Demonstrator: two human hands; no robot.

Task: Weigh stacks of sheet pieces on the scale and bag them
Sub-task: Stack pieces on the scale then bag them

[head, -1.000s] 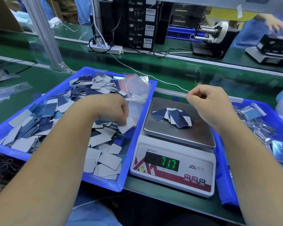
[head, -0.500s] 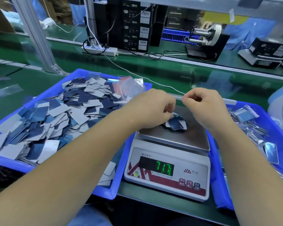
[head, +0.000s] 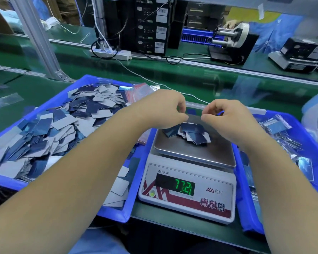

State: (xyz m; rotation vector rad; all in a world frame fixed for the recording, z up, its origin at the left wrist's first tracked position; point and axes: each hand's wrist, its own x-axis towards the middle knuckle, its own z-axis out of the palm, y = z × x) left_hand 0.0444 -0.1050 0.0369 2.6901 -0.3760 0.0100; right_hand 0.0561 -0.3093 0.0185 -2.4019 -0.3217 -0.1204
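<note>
**A:** What was held in the containers?

**B:** The left blue tray (head: 117,215) was filled with loose sheet pieces (head: 50,129), dark blue and grey, heaped in no order. A bundle of clear zip bags (head: 141,89) with red strips was seen at that tray's far right corner. The right blue tray (head: 248,213) was loaded with bagged pieces (head: 275,125), each packet clear and shiny.

**A:** And between the trays?

**B:** The scale (head: 187,189) was set there on the green bench (head: 191,83). A small loose stack of pieces (head: 191,132) was lying on its steel pan (head: 195,153), towards the far edge. Green digits were lit on the display (head: 184,186); they looked like 77.21, though this could not be read with certainty.

**A:** How were the hands placed?

**B:** Both were held over the pan, just above the stack and close to each other. The left hand (head: 162,109) was curled, fingertips drawn to the thumb; whether anything was pinched there could not be told. The right hand (head: 226,116) was curled likewise, and its grip could not be made out either.

**A:** Anything further back?

**B:** A white power strip (head: 114,53) and black boxes (head: 149,24) were seen beyond the bench.
</note>
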